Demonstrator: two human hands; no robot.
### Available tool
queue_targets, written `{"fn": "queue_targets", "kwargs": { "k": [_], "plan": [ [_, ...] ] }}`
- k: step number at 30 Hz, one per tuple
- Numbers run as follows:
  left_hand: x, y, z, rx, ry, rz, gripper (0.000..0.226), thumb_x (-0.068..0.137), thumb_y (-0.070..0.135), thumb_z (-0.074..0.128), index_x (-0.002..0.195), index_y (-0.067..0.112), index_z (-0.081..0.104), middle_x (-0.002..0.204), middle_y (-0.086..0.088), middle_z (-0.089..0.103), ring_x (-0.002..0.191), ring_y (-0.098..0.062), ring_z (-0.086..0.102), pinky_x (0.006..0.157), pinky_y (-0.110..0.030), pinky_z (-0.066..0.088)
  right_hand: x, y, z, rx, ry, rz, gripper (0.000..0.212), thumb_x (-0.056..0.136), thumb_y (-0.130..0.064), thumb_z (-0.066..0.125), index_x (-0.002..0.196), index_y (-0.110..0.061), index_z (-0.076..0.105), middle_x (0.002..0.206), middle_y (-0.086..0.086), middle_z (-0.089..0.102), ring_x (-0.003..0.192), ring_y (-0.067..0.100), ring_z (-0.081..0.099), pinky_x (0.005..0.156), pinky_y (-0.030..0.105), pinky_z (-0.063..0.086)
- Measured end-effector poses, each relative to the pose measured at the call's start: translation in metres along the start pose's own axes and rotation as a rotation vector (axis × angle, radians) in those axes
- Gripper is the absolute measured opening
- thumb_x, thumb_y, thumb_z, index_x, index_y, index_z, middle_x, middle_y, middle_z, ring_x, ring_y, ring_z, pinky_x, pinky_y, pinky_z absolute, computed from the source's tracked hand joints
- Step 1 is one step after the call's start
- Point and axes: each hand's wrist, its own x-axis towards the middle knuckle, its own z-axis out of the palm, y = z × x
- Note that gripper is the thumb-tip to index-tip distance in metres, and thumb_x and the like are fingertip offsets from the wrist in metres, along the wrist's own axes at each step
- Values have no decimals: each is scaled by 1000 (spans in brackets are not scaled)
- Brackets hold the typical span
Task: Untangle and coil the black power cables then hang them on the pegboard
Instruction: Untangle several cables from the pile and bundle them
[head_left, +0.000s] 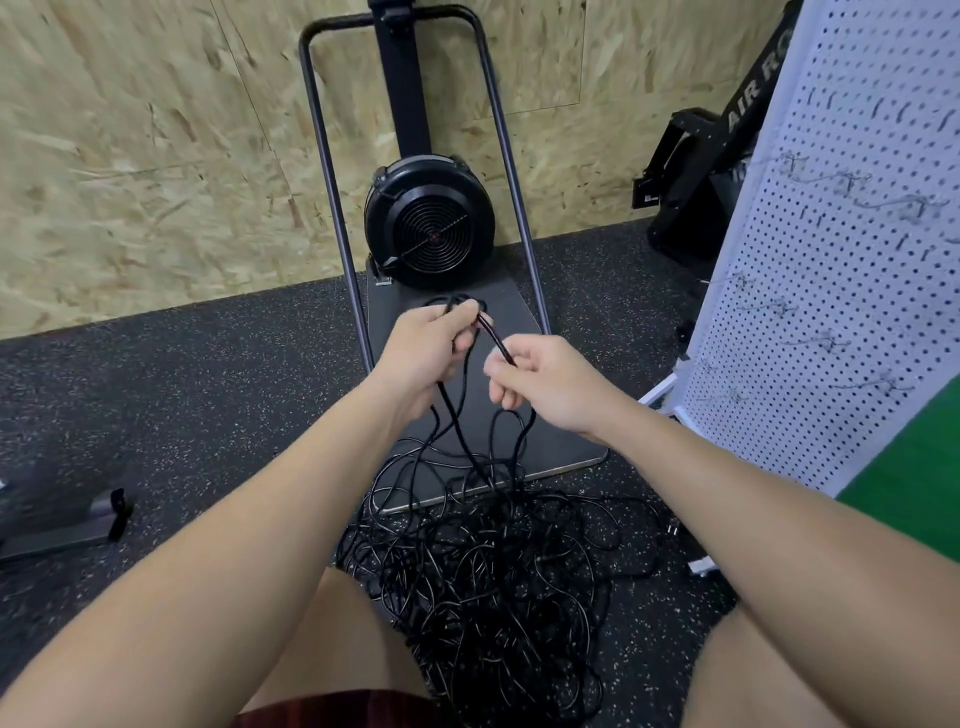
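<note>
Head-worn view, facing forward and down, close over the floor (182, 415)

A gym: air-resistance machine (426, 218), speckled rubber floor (182, 374), chipboard wall (156, 130).

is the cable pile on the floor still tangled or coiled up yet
Tangled. The cable pile sprawls in loose crossing loops on the floor; only a few strands rise to the left hand and right hand.
</note>
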Motion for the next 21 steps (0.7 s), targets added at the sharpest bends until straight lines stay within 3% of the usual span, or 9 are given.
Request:
{"fn": "queue_targets", "kwargs": {
  "k": [1,4,6,8,10,13,15,17,21],
  "plan": [
    [1,3,-1,-36,20,-3,29,111,33,64,93,14,75,64,6,46,52,-11,27,48,-25,21,-2,7,0,-20,-19,12,19,112,-25,61,105,-13,73,90,2,81,78,18,73,83,36,62],
    [6,13,-9,-132,49,3,27,112,32,63,98,16,78,62,7,46,51,-9,26,47,-24,20,-12,33,-2,-220,-134,86,20,111,-30,62,100,-21,76,94,-7,79,65,8,64,71,27,50],
    [11,17,-16,-163,64,-6,27,113,32,62,103,14,80,63,7,46,51,-9,26,47,-23,20,-18,53,-5,-325,-177,149,21,111,-28,60,99,-28,78,100,-5,80,65,10,65,66,34,51],
    [12,14,-21,-139,65,-2,27,112,31,61,113,10,79,66,5,49,51,-10,27,48,-25,21,-18,61,-10,-295,-116,192,26,110,-21,59,96,-27,81,98,-5,82,84,21,75,74,41,61],
    [9,10,-22,-132,39,-6,26,109,21,59,120,7,77,69,3,52,51,-11,28,49,-26,22,-13,54,-13,-177,-45,194,28,112,-12,58,100,-19,81,100,-5,83,98,17,80,88,43,68],
    [5,1,-20,-56,-4,8,32,101,7,56,127,-1,73,77,4,63,54,-12,32,50,-25,25,-5,36,-14,-103,12,132,25,113,-7,57,106,-13,80,104,1,84,99,19,81,91,46,68],
    [2,-6,-18,30,-8,30,34,96,3,61,128,0,72,83,4,70,59,-12,42,55,-26,30,-2,27,-12,-78,27,99,25,113,-5,55,108,-9,79,103,6,83,97,24,81,91,47,68],
    [-2,-14,-15,79,-49,48,43,92,-1,63,130,15,75,88,-3,70,69,-14,49,63,-27,37,-1,22,-11,-78,24,78,23,113,-4,55,111,-8,78,102,8,83,96,27,81,90,48,68],
    [-10,-26,-10,159,-182,89,74,86,-15,58,147,27,66,110,-4,75,101,-18,65,91,-34,53,1,11,-10,-25,61,4,20,113,-6,56,112,-7,75,99,11,82,92,30,81,87,49,69]
  ]
}}
